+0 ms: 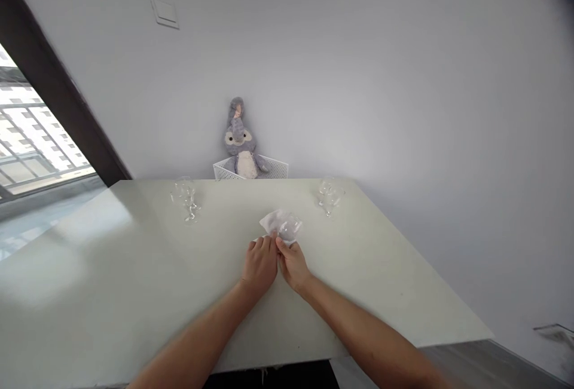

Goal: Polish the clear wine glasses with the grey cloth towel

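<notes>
Near the middle of the table, my two hands meet at a clear wine glass [291,228], its bowl tilted up and away from me. My right hand [294,265] is closed around the stem end, thumb on top. A white tissue [271,220] lies against the bowl's left side, and my left hand [260,262] is closed on its near part. The glass's stem and foot are mostly hidden behind my fingers.
Clear stemmed glasses [183,192] stand at the left back of the white table [179,293], and more glasses [330,195] at the right back. Behind the far edge, a grey plush toy [240,141] sits in a white perforated basket [278,168] against the wall.
</notes>
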The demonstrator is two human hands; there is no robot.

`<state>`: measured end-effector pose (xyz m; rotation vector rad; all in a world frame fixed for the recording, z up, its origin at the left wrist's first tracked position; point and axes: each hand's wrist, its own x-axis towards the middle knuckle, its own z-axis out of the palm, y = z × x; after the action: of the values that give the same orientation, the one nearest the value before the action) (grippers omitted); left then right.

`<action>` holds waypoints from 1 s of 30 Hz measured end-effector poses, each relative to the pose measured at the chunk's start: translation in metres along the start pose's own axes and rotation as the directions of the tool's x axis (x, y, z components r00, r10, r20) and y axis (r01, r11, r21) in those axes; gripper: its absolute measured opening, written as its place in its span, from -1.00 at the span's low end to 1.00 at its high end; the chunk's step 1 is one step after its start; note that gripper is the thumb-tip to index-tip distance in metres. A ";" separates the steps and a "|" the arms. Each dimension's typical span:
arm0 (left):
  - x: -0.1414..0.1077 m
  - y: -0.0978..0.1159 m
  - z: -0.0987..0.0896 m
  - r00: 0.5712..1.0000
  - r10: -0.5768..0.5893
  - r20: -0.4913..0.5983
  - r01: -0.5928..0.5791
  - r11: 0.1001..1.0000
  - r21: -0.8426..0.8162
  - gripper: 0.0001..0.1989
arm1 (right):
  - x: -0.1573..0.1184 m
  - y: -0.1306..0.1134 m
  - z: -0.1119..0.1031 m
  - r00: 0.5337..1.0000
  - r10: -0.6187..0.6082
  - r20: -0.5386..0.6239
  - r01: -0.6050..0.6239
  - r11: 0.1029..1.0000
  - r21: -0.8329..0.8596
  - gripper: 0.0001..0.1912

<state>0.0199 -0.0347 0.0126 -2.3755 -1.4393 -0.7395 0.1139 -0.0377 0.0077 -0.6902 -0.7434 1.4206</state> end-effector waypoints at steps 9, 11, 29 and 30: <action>0.012 -0.014 0.001 0.922 -0.326 0.207 0.349 0.473 -0.809 -0.54 | 0.010 -0.018 -0.022 0.989 -0.138 0.051 0.123 0.580 -0.806 -0.56; 0.014 -0.020 0.000 0.861 -0.329 0.389 0.450 0.132 -0.884 -0.41 | 0.006 -0.016 -0.022 0.985 -0.107 0.134 0.160 0.292 -0.943 -0.47; 0.021 -0.061 -0.003 0.562 -0.537 0.629 0.263 -0.605 -0.751 -0.76 | -0.012 -0.011 -0.009 0.729 -0.176 0.661 0.639 -0.170 -0.750 -0.50; 0.021 -0.060 -0.002 0.544 -0.512 0.664 0.252 -0.656 -0.712 -0.79 | -0.012 -0.012 -0.009 0.744 -0.199 0.638 0.632 -0.099 -0.769 -0.47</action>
<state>-0.0261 0.0083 0.0239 -1.1163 -2.3084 -3.8063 0.1281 -0.0502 0.0115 -1.0878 -2.1385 0.0823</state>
